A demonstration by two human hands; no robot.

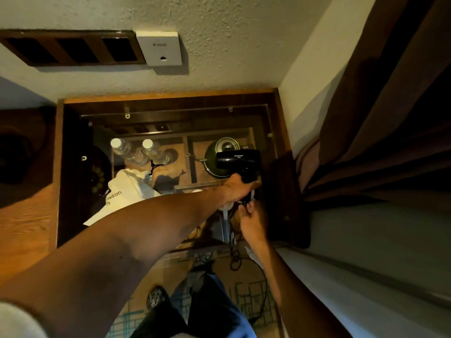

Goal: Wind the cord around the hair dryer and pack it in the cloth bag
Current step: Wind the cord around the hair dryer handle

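A black hair dryer [238,159] is held up over the glass-topped table, nozzle pointing left. My left hand [235,189] grips its handle from the left. Just below, my right hand [251,220] pinches the black cord [235,254] close to the base of the handle. The rest of the cord hangs down in loose loops to the patterned floor. A white cloth bag [127,191] with dark lettering lies on the table to the left, partly hidden by my left forearm.
Two clear water bottles [136,152] and a dark round kettle [214,164] sit on the lower shelf under the glass table [73,167]. A wall and brown curtain [378,118] close off the right side. My legs and shoe show below.
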